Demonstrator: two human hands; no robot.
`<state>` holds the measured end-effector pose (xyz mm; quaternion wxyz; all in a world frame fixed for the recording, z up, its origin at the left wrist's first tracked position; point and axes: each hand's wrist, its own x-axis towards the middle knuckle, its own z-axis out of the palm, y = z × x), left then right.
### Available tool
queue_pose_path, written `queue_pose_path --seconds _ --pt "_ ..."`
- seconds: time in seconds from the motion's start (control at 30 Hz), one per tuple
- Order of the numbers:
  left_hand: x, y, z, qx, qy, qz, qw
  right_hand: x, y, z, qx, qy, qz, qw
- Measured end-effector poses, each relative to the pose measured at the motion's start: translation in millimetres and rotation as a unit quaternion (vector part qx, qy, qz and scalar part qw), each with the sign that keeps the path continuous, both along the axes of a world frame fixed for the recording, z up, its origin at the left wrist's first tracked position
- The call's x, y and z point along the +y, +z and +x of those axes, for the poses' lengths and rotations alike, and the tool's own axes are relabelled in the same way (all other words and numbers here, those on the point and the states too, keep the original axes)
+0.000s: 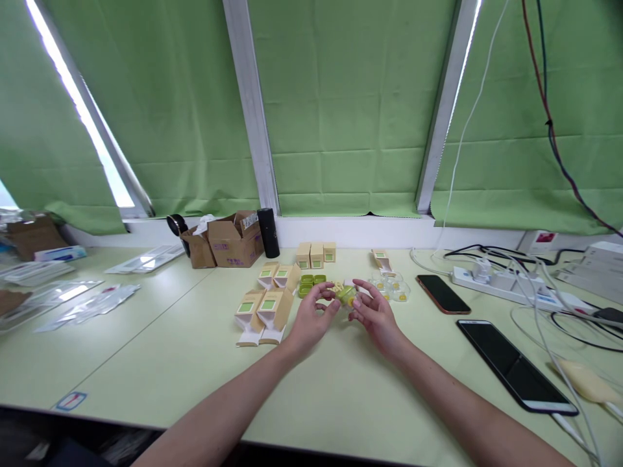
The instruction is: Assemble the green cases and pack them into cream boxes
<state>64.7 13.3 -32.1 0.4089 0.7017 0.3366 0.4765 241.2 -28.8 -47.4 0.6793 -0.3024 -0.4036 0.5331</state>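
Note:
Both my hands meet over the middle of the pale green table (160, 350). My left hand (311, 318) and my right hand (372, 314) hold a small green and yellow case (346, 295) between their fingertips, fingers curled round it. Just behind lie several green case halves (311, 282) and clear round pieces with yellow centres (394, 288). To the left stand opened tan cartons with green labels (265, 311), and closed ones (316, 254) stand further back.
Brown cardboard boxes (233, 241) and a black cylinder (268, 232) stand by the window sill. Two dark phones (442, 293), (516, 366) lie at the right, near a power strip (506, 282) and cables. Clear plastic bags (73, 301) lie at the left.

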Motion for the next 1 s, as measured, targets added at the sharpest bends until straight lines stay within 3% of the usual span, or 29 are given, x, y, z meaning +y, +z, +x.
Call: queue_pose_path --seconds 0.37,0.5,0.6,0.73,0.8,0.87,1.0 --pt "-2 -0.8 0 0.013 -0.025 -0.032 0.999 4 -4.8 4 -0.088 -0.042 0.02 0.995" --pt "1 -4.1 -3 0.019 -0.013 0.0 1.0 6 -6.0 4 -0.11 -0.047 0.032 0.992" --pt "7 -8.1 -6 0.023 -0.007 0.047 0.999 6 -5.5 6 -0.165 -0.101 0.056 0.98" --pt "11 -13.1 -9 0.061 -0.003 0.082 0.995 9 -4.1 16 -0.314 -0.217 0.077 0.921" --pt "10 -14.1 -9 0.092 -0.001 0.093 0.991 14 -2.4 26 -0.413 -0.269 0.058 0.868" --pt "6 -13.5 -9 0.121 -0.002 0.105 0.987 22 1.1 37 -0.547 -0.306 0.004 0.779" --pt "-1 -9.2 -9 0.172 -0.007 0.13 0.976 41 14.4 60 -0.621 -0.32 -0.045 0.714"
